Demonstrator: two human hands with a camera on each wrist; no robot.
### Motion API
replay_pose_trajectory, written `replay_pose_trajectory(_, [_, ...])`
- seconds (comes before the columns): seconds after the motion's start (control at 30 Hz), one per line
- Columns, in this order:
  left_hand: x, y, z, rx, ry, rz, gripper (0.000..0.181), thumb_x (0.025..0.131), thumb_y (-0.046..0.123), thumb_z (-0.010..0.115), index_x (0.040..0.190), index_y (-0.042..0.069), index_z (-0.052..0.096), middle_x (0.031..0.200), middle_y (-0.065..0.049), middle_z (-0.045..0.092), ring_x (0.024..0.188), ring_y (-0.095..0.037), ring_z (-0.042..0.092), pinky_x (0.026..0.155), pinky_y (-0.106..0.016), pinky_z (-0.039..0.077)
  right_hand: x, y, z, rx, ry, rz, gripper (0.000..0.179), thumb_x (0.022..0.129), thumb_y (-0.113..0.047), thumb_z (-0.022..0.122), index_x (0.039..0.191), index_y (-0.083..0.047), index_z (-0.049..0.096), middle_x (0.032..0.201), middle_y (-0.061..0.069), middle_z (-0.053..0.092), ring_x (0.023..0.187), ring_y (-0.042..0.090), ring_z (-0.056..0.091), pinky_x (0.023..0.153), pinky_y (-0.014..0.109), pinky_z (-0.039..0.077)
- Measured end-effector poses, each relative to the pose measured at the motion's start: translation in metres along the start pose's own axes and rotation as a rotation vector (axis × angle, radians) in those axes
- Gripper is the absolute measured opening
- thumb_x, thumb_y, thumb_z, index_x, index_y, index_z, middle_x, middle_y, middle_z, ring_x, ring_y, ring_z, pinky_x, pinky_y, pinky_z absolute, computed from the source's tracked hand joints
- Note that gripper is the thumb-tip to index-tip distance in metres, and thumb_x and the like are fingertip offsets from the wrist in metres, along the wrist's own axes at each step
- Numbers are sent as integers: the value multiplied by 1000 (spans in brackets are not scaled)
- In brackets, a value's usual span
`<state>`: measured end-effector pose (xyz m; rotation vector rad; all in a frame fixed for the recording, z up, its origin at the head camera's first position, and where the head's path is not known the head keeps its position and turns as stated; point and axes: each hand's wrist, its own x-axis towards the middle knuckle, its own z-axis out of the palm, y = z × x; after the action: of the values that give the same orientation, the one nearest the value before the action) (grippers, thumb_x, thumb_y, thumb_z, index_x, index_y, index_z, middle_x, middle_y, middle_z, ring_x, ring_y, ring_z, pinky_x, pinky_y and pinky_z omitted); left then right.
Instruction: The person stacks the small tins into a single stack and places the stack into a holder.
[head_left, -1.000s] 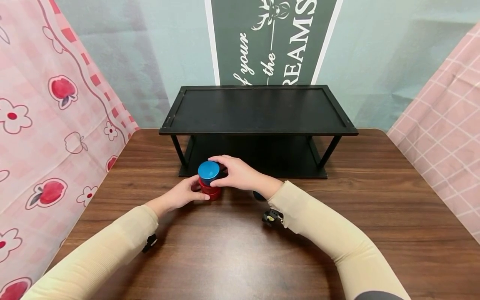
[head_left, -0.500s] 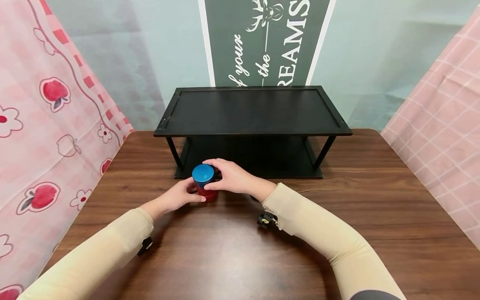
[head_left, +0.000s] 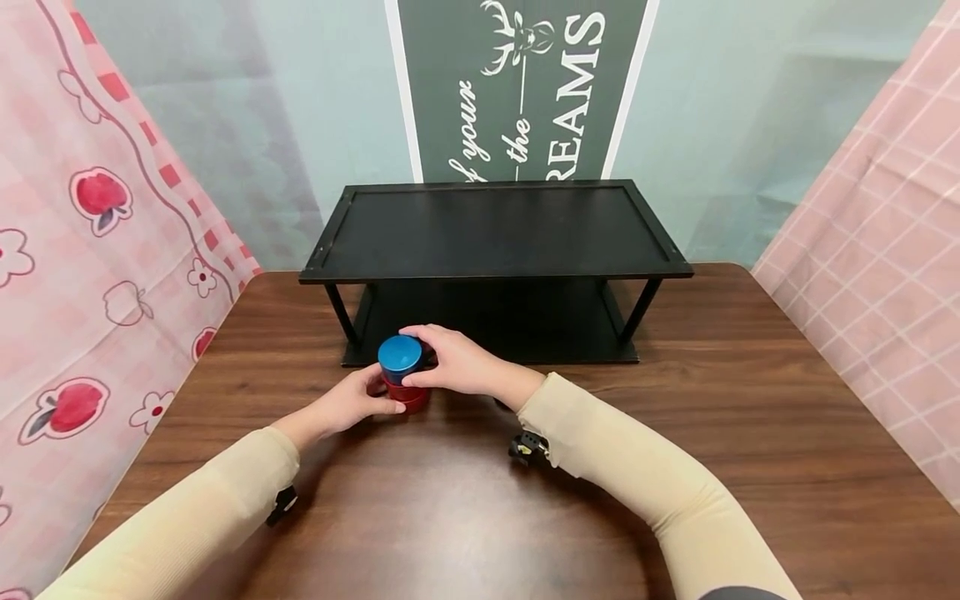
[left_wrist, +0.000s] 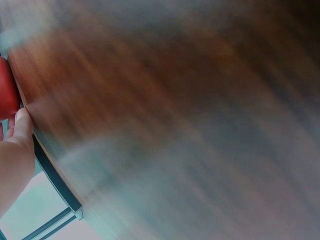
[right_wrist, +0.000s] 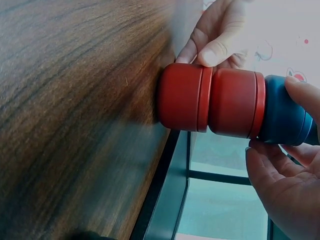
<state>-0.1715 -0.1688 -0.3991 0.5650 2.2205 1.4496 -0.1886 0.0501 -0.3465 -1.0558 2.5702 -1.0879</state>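
Note:
Two red canisters stand stacked on the wooden table, the lower red canister (right_wrist: 180, 97) carrying the upper red canister (right_wrist: 234, 102). On top is a blue canister (head_left: 401, 355), also plain in the right wrist view, where the stack appears sideways. My left hand (head_left: 341, 407) holds the red part of the stack from the left, its thumb near the seam between the two red canisters. From the right, my right hand (head_left: 462, 363) grips the blue canister between thumb and fingers. Only an edge of the red lower canister shows in the left wrist view.
Behind the stack stands a black two-tier shelf (head_left: 487, 229), its lower board just beyond the hands. A small dark object (head_left: 502, 405) lies mostly hidden beneath the right wrist. Patterned curtains hang at both sides of the wooden table (head_left: 450, 517).
The head view has shifted a little, so the shelf and hands appear farther left and slightly lower. Both hands keep their holds on the stack, with no clear movement against it.

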Motion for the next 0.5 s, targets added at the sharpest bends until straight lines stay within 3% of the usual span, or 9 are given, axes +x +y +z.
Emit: replay_pose_trajectory(0.5, [-1, -2, 2, 1, 8, -3, 61, 84, 16, 70, 135, 0, 40, 131, -18, 50, 120, -36, 47, 101, -50, 35, -3, -1, 0, 4, -24, 26, 71, 82, -27, 73, 140, -5, 38, 134, 10, 48, 113, 19, 52, 87, 24, 48])
